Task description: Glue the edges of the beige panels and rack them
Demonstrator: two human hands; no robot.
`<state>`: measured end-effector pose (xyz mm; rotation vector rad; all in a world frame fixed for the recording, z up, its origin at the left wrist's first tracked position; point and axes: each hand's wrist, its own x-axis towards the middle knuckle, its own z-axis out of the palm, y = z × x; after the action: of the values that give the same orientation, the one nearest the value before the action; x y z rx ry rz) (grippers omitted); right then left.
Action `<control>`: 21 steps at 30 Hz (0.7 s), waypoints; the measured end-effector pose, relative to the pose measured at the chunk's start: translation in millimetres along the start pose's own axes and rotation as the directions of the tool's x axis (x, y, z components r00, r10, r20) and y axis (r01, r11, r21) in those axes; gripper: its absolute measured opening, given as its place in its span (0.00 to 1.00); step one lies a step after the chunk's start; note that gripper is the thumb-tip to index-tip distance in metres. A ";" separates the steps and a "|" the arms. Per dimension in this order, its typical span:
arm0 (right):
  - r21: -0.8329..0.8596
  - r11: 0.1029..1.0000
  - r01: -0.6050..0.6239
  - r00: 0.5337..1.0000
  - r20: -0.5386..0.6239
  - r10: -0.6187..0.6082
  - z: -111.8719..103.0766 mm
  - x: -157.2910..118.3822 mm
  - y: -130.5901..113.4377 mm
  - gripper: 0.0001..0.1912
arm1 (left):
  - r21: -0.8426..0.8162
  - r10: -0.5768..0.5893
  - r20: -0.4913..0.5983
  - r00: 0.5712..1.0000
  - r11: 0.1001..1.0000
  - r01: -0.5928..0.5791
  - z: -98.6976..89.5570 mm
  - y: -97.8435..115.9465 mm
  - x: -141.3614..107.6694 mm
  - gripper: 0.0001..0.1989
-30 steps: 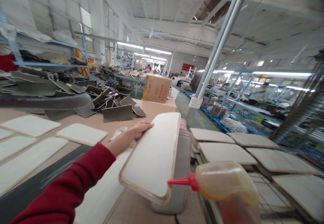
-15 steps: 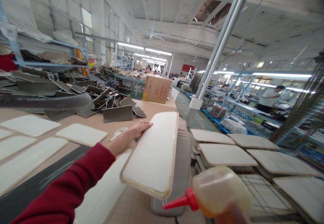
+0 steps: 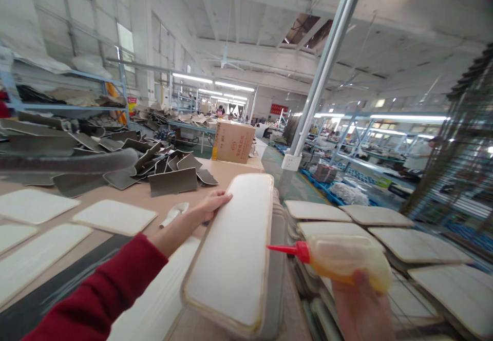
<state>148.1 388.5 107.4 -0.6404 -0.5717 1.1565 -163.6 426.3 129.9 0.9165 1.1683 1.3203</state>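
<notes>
My left hand (image 3: pixel 214 205) grips the upper left edge of a white rounded panel (image 3: pixel 231 259), thumb on its face and fingers behind. The panel leans at the front of a row of similar grey-backed panels (image 3: pixel 278 264), with a yellowish line along its border. In my right hand (image 3: pixel 364 305) is a squeeze bottle (image 3: pixel 346 259) of amber liquid, lying sideways. Its red nozzle (image 3: pixel 287 249) points left, with the tip at the panel's right edge; whether it touches, I cannot tell.
White panels (image 3: pixel 115 216) lie flat on the table at left, beside a black strip (image 3: pixel 65 274). Grey folded pieces (image 3: pixel 173 181) are heaped behind them, near a cardboard box (image 3: pixel 233 143). Stacked panels (image 3: pixel 419 243) stand at right, past a metal post (image 3: pixel 321 74).
My right hand has moved the bottle up along the panel, its nozzle going from the bottom right corner to midway up the right edge. My left hand keeps its hold.
</notes>
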 end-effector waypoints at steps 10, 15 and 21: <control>0.012 0.984 0.180 0.973 0.141 -0.180 21.2 24.8 0.3 0.27 | 0.032 0.000 0.054 0.999 0.999 -0.001 20.8 -5.5 -6.2 0.21; -0.012 0.968 0.250 0.956 0.161 -0.245 29.1 40.4 -1.8 0.33 | 0.003 -0.023 0.122 0.992 1.000 0.023 36.5 -7.0 -18.6 0.26; -0.066 0.992 0.110 0.988 0.119 -0.101 -3.1 19.2 22.0 0.35 | -0.006 -0.008 0.116 0.993 1.000 0.009 36.1 -7.4 -16.6 0.29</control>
<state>142.0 412.1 91.1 -0.6002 -0.7401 1.0820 -125.1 413.9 132.3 0.9696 1.0768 1.2464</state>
